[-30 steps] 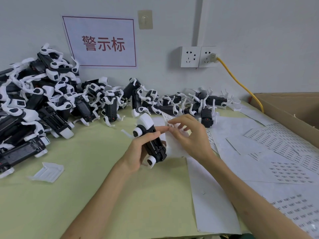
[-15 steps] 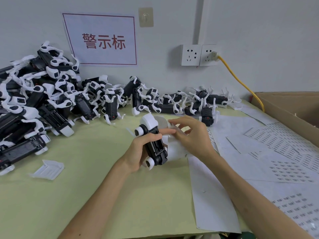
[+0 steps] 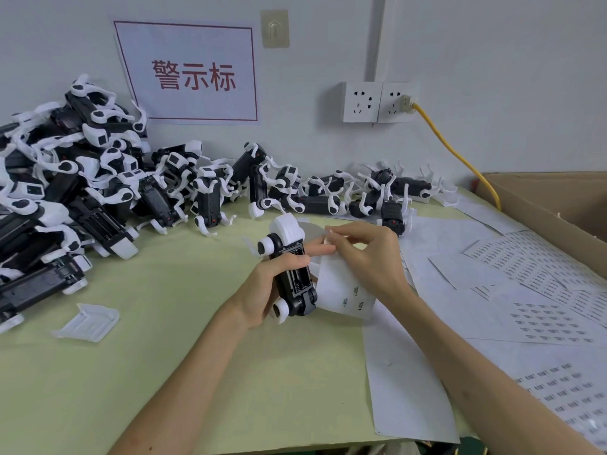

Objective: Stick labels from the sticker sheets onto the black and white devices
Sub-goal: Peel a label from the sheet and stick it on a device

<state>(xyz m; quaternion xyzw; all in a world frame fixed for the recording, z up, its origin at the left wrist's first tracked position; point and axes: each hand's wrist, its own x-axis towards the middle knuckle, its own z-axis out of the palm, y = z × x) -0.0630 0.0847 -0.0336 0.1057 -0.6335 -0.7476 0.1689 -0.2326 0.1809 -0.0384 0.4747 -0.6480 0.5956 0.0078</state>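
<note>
A white sign (image 3: 189,72) with a red border hangs on the wall behind the table's far edge and reads 警示标 in red characters. Near the middle of the green table (image 3: 164,372), the left hand (image 3: 266,290) holds a black and white device (image 3: 290,274) lengthwise, its fingers clamped around the black body and the white end pointing toward the far edge. Just to its right, the right hand (image 3: 368,254) holds a curled sticker sheet (image 3: 341,287) against the device, with its fingertips pinched together at the sheet's upper edge; the small printing on the sheet is too small to read. More sticker sheets (image 3: 538,310) with rows of tiny dark labels lie spread over the right side of the table, some overlapping. A cardboard box (image 3: 542,205) stands at the far right corner; its contents cannot be seen. A large pile of devices (image 3: 82,185) fills the far left corner and stretches along the far edge. A loose white plastic cover (image 3: 87,323) lies near the left edge. Two wall sockets (image 3: 377,101) hold a plug with a yellow cable (image 3: 460,159).
</note>
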